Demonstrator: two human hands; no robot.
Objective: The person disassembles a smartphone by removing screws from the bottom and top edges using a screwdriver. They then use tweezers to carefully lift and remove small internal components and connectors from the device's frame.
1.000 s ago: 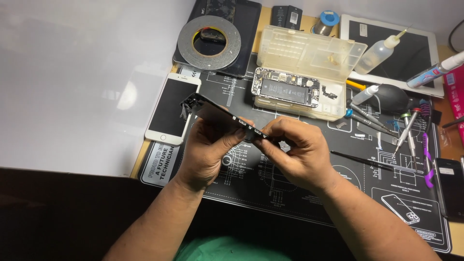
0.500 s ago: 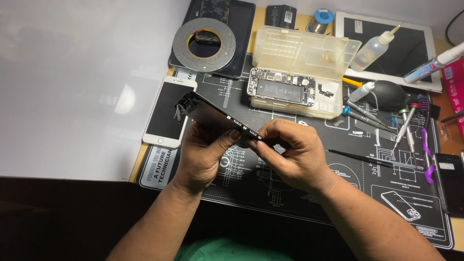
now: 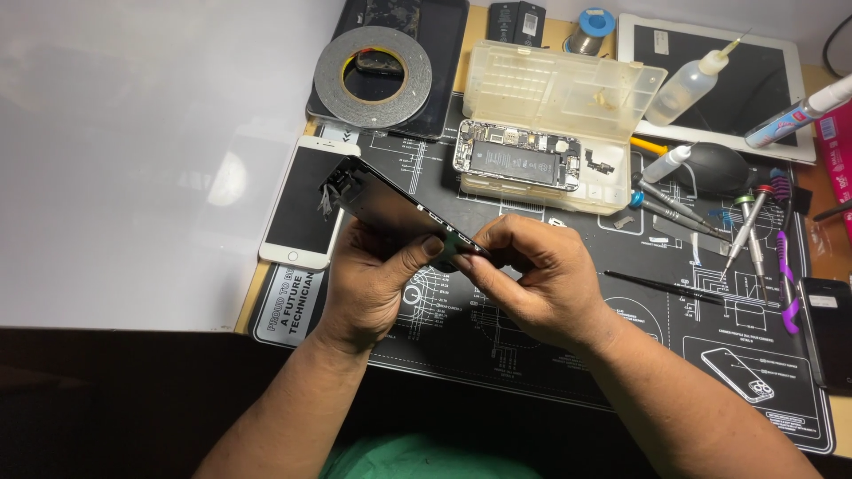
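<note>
Right now both hands are pinching the detached phone screen (image 3: 390, 211) above the black work mat (image 3: 550, 355), left hand (image 3: 377, 275) w/ right hand (image 3: 532, 275), opened phone body (image 3: 519, 160) lying beyond on a plastic parts box (image 3: 568, 98).

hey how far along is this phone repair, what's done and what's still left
Done: the opened phone body lies on the clear plastic case, insides exposed, screen off. In hand: the left hand and right hand both grip the detached screen panel above the black work mat. Left: the panel is not back on the body; the screwdrivers lie unused.
</note>
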